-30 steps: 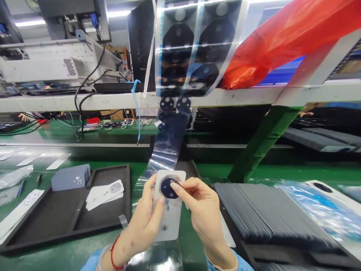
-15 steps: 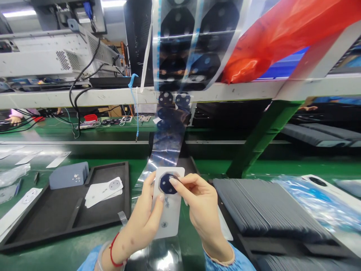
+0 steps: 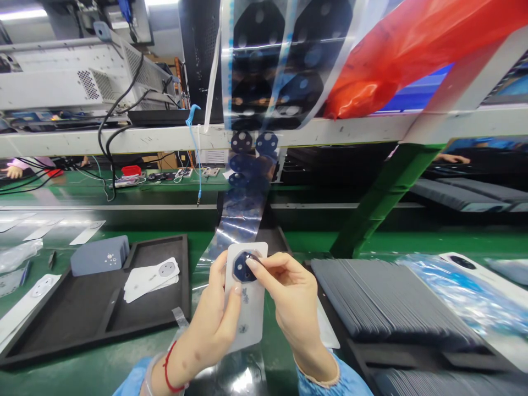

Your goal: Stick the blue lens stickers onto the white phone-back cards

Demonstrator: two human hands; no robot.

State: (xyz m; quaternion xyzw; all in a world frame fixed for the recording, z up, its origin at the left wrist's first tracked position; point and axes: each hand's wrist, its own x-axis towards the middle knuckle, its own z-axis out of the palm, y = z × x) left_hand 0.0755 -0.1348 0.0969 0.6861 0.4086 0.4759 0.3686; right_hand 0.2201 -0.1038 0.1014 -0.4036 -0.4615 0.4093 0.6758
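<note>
My left hand [image 3: 212, 324] grips a white rectangular back cover [image 3: 246, 313] upright by its left edge, low in the middle of the view. My right hand [image 3: 291, 302] pinches a dark octagonal lens sticker [image 3: 241, 268] against the round opening near the cover's top. A clear film strip [image 3: 243, 198] carrying more dark stickers hangs from the shelf down to just behind the cover.
A black foam tray [image 3: 124, 324] at left holds white covers [image 3: 152, 279] and a grey stack [image 3: 99, 256]. A stack of grey sheets [image 3: 383, 305] lies at right, with a blue-wrapped cover [image 3: 474, 300] beyond. A red plastic bag [image 3: 416, 49] hangs above; another person's hand [image 3: 14, 171] shows far left.
The cover and both hands have shifted slightly up and left in view; the sticker now lies more squarely over the cover's opening under my right fingers.
</note>
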